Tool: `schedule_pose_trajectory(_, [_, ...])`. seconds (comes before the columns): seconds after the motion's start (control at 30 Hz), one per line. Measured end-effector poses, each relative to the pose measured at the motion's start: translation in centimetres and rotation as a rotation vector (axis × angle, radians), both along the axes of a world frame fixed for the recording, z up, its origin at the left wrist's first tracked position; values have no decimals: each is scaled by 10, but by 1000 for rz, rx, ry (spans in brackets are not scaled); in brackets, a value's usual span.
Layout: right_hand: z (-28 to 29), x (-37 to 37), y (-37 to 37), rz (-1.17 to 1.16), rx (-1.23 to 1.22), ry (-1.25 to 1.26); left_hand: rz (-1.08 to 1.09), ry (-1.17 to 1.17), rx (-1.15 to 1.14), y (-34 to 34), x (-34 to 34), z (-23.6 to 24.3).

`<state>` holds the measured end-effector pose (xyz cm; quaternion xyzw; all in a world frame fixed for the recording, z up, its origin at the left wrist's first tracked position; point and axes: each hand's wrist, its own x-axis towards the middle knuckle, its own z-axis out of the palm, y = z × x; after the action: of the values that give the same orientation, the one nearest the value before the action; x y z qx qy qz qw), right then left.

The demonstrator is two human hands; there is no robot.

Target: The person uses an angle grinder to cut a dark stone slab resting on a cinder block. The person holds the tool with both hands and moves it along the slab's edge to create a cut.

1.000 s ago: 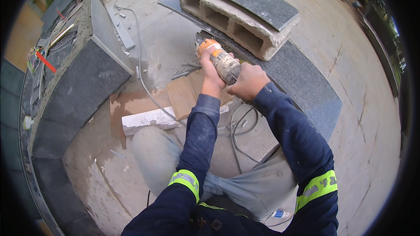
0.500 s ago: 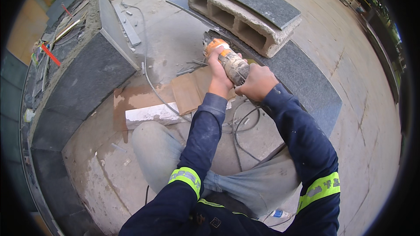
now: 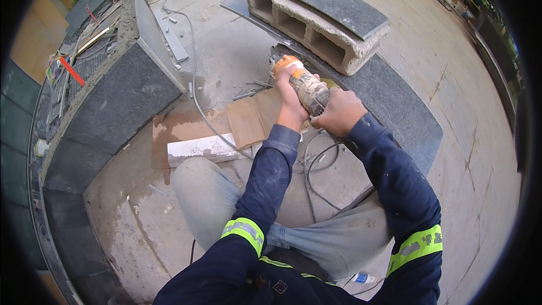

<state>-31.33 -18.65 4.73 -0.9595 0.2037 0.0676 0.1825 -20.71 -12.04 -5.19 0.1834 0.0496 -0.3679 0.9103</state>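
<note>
Both my hands are wrapped round a dusty orange angle grinder (image 3: pixel 308 88). My left hand (image 3: pixel 289 101) grips it near the orange head, and my right hand (image 3: pixel 340 112) closes on its rear end. The grinder's head lies against the near edge of a dark grey stone slab (image 3: pixel 403 99), just left of a hollow concrete block (image 3: pixel 316 36). Its disc is mostly hidden, so I cannot tell whether it is cutting. The block rests on the slab, and a second dark slab (image 3: pixel 322 0) lies on top of the block.
A low curved wall clad in dark tiles (image 3: pixel 118 96) stands at the left. Flattened brown cardboard (image 3: pixel 248 121) and a white-coated board (image 3: pixel 200 148) lie before my knees. A grey cord (image 3: pixel 197 90) runs across the floor, with more black cable (image 3: pixel 307 178) looped near my legs. Thin stone offcuts lie scattered about.
The whole view has shifted slightly, so everything sits a little further right and lower. My grip on the angle grinder and its place at the slab's edge look the same.
</note>
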Motion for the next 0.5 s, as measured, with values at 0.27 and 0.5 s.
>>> schedule_pose_trajectory(0.27, [-2,4,-1,-9,6,7,-14,-9,5,-1,4,-1])
schedule_pose_trajectory(0.5, [-7,16,-3,-7,1,1,-8,0,15,-3,19,-9])
